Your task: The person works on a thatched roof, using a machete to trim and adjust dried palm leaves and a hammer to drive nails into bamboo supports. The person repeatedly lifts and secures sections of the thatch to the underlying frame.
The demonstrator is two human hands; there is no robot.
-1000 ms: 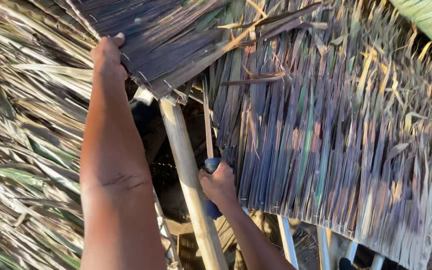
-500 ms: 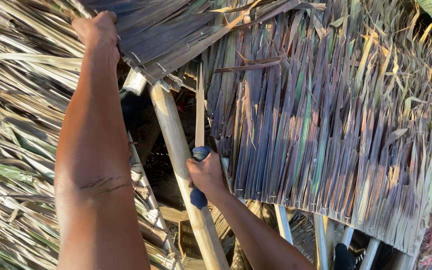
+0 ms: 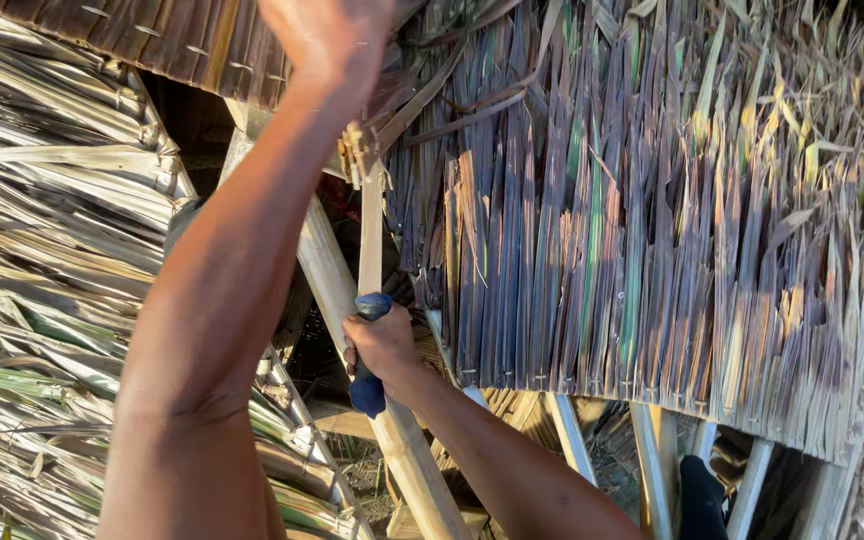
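Filling the near foreground: the left forearm, running up from the bottom edge toward the top of the view, larger and closer than half a second ago. Ending at the top edge in the left hand [image 3: 327, 35], blurred and partly cut off, pressing against the underside of the dark woven thatch panel [image 3: 162, 35]; impossible to tell whether those fingers are curled or spread. Sitting higher and further right than before, when that hand was gripping the panel edge near the upper left.

Just beyond, at centre: the right hand [image 3: 384, 345], fingers wrapped tight round the blue handle [image 3: 369, 392] of a tool, a rounded blue end showing above the fist and another below. Rising straight up from the handle, a flat pale blade [image 3: 371, 235], its tip reaching the bundled leaf ends under the panel. Holding much the same grip as earlier, though sitting lower against the pole.

Behind the fist, slanting from the upper left down to the bottom edge: a pale bamboo pole [image 3: 407, 455], touching the tool hand.

Farther off, spreading across the right half: a dried palm-leaf thatch sheet [image 3: 652, 230], purple-brown with green and yellow strips, its lower hem stitched along thin slats. Covering the left side: layered straw-coloured fronds [image 3: 42, 230].
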